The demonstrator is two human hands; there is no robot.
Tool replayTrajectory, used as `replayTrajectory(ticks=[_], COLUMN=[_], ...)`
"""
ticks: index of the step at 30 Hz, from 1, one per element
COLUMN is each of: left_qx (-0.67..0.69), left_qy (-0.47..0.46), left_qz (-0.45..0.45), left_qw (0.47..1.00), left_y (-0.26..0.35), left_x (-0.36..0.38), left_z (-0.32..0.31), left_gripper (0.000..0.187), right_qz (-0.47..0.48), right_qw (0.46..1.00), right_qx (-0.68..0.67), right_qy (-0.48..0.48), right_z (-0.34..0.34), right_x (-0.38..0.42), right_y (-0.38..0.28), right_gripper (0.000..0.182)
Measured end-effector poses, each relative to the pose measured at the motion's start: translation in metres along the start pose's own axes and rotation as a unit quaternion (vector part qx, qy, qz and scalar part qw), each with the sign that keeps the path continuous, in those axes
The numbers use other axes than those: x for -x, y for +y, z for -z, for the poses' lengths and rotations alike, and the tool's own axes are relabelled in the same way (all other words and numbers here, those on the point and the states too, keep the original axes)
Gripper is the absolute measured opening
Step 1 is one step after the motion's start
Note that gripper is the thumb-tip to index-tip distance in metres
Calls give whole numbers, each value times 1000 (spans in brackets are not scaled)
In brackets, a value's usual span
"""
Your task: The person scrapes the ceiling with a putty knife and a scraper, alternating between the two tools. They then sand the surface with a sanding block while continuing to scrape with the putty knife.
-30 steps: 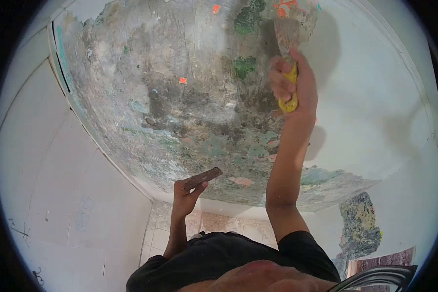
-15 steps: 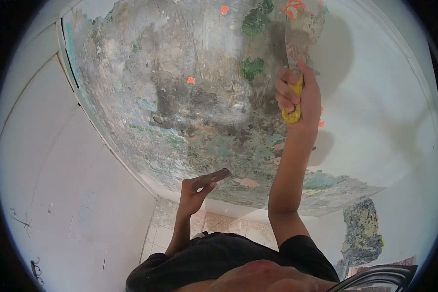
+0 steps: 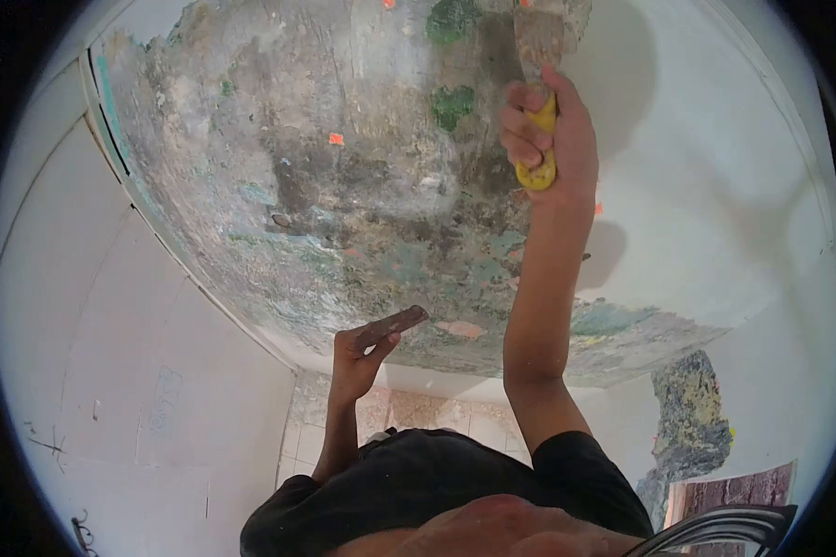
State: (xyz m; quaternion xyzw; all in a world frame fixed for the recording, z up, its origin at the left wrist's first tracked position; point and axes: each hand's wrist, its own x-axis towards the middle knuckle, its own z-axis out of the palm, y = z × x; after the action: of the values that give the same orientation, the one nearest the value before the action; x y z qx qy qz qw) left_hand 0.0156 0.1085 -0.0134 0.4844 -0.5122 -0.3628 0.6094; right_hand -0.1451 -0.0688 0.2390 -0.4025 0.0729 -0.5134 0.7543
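Observation:
My right hand is raised against the wall, fingers wrapped round the yellow handle of a putty knife. Its broad blade points up and lies over the edge between bare, stained plaster and smooth white paint. Lower down, my left hand grips a brown, bar-shaped piece, tilted up to the right in front of the wall. I cannot make out what kind of thing that piece is. The stripped wall is grey and mottled, with green paint patches near the putty knife.
White paint covers the wall on the right. A pale panelled side wall stands at the left. Floor tiles show below. At lower right are a rough dark patch and a reddish-brown opening.
The view has shifted, so the wall sits higher and further left. My right hand and the putty knife have moved up along the wall. My left hand keeps hold of the brown piece.

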Motion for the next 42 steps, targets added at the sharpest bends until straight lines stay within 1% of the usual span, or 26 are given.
replayTrajectory(ticks=[2,5,7,8,10,11,13,15,17,19,20,22,23,26,29,30,32,35,38,41,42], left_qx=[2,13,3,12,33,22,-1,-13,-5,17,22,30,36,50,-27,-10,31,19,33,32,37], left_qy=[5,9,-1,-11,-21,-20,-21,-26,-24,-23,-7,26,22,20,-27,-32,-32,1,17,33,34], left_qz=[-11,-12,17,-1,-46,-28,9,14,-2,-14,-12,-4,-4,-20,37,26,-12,-27,-1,-13,-9], left_qw=[1000,1000,1000,1000,998,999,1000,999,1000,999,1000,999,999,998,999,999,999,999,999,999,999], left_y=[2,5,5,4,2,4,13,18,16,9,9,15,14,8,31,27,14,13,15,11,11], left_x=[-4,-1,2,4,1,1,3,8,5,6,7,10,14,11,12,15,13,11,16,18,17], left_z=[1,0,1,2,0,-1,-2,-1,-2,-4,-5,-8,-8,-9,-10,-9,-10,-13,-10,-7,-6], left_gripper=[25,26,26,26,27,27,27,28,28,28,27,26,25,25,28,28,28,25,27,28,28], right_qz=[20,-31,16,42,11,-7,6,11,10,-4,-12,3,10,-2,-2,4,18,-46,-12,-37,-21], right_qw=[1000,997,999,997,999,999,999,999,998,998,998,997,996,996,994,994,993,994,998,995,996], right_qx=[-1,-12,22,39,34,30,44,49,60,56,52,72,83,85,103,103,113,69,63,71,70], right_qy=[7,-65,17,56,5,-18,-1,17,12,-15,-26,9,27,-4,23,25,12,-70,2,-56,-53], right_z=[6,-2,-7,-9,-2,2,-2,3,7,-7,-11,-2,1,-6,-1,3,3,-9,-2,3,-1], right_x=[5,-1,12,16,3,-2,-4,4,6,0,-1,6,10,-3,6,9,3,-20,2,-10,-12], right_y=[3,-16,-6,-2,-13,-17,-16,-12,-12,-22,-24,-16,-12,-24,-15,-13,-14,-28,-10,-19,-18], right_gripper=[38,38,38,38,37,37,37,36,36,36,36,36,36,35,34,34,34,33,33,34,33])
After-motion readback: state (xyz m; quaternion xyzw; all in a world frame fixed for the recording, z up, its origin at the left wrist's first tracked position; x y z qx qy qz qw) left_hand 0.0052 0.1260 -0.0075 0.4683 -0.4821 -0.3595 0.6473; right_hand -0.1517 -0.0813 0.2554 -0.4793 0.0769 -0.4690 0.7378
